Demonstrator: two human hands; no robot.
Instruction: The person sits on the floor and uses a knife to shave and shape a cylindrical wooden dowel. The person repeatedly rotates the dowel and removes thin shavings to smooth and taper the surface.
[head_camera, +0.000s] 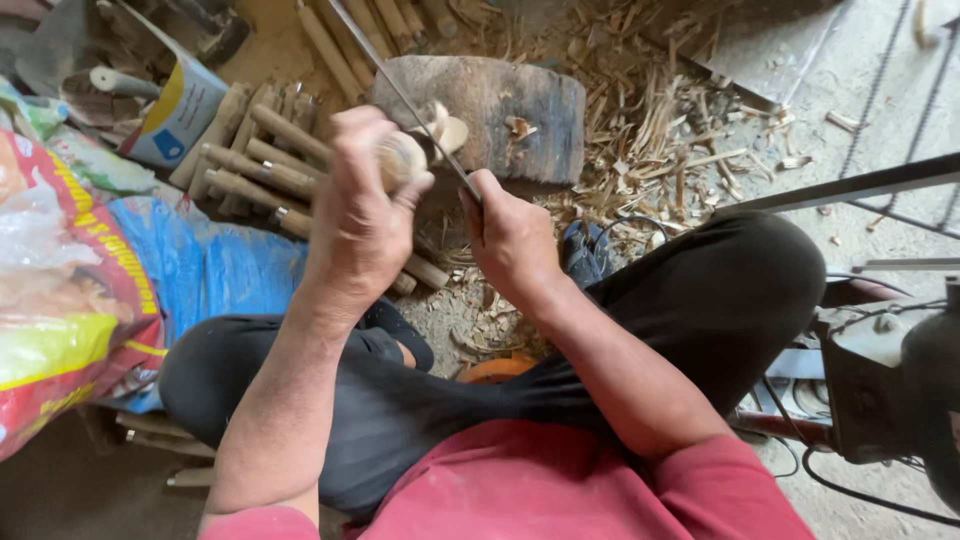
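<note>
The person sits cross-legged on the floor (880, 60), knees spread so both forearms can work in the gap between them. The left hand (362, 215) is closed tight around a pale wooden piece (402, 158), fingers wrapped over it and thumb pressed on its end, holding it up just in front of the block (500, 115), apparently to keep it steady against the cut. The right hand (512, 238) is clenched around the handle of a long blade (400, 92); the blade slants up and away to the left, its edge laid across the wooden piece, touching it. A fresh curl of shaving sits where blade and wood meet. The block, dark and worn, stands just past the hands. Left of it lies a stack of sticks (255, 160), within the left hand's reach. Shavings (650, 130) litter the floor right of the block. Bags (70, 290) crowd the left edge.
</note>
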